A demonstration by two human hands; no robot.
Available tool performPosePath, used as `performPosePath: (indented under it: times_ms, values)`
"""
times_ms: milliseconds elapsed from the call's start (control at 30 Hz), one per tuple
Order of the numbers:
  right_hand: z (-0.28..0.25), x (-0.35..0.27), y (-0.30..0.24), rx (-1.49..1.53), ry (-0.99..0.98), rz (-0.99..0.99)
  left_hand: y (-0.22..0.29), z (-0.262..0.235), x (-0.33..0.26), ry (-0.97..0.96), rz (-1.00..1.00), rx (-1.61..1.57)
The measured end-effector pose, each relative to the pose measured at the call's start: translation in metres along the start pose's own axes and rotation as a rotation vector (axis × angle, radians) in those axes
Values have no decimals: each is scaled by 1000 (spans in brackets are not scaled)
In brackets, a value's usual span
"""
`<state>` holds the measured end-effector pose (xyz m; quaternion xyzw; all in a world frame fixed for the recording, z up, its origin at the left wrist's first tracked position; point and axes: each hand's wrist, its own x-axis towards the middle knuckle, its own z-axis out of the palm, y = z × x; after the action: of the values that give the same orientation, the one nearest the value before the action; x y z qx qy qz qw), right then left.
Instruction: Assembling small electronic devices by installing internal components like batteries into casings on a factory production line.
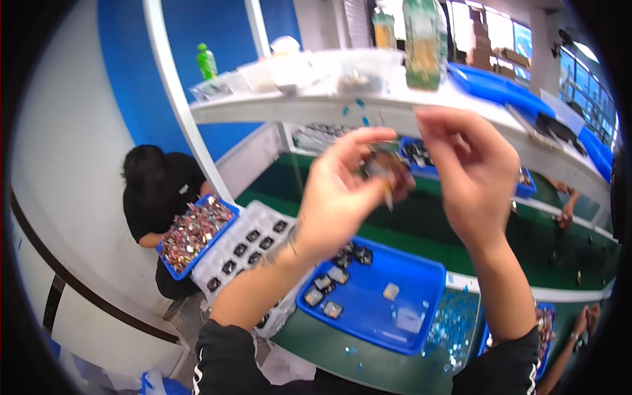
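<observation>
My left hand [339, 197] is raised over the work table, its fingers closed around a small dark part [383, 164] that motion blurs. My right hand [475, 168] is up beside it, thumb and fingertips pinched together near the shelf edge. Whatever that pinch holds, if anything, is too small to see. Beneath both hands lies a blue tray [421, 280]. Several small black square parts [361, 255] and grey-faced square parts [333, 309] sit mostly along its left side.
Bits of blue film [454, 329] litter the table right of the tray; more cling to the shelf edge [296, 105]. At left, a white moulded tray [227, 247] holds black parts, near a blue bin [232, 212] of mixed pieces. A person [161, 191] sits there; another person's hand [582, 322] shows at right.
</observation>
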<state>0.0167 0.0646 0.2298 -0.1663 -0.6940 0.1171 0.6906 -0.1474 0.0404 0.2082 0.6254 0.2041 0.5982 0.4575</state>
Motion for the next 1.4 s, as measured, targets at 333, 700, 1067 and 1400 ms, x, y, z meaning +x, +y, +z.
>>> performPosePath:
  times_ms: [333, 700, 1067, 1400]
  values:
    - [-93, -153, -52, -369, -108, 348, -88, 67, -89, -76, -270, -241]
    - [-116, -215, -34, -658, -140, 150, -131, 103, -132, -198, -301, -65]
    - [-123, -226, -30, -72, -33, 763, -153, 100, -135, -252, -391, -46]
    - [-129, -238, -29, 326, 115, 1024, -161, 106, -141, -217, -443, -251]
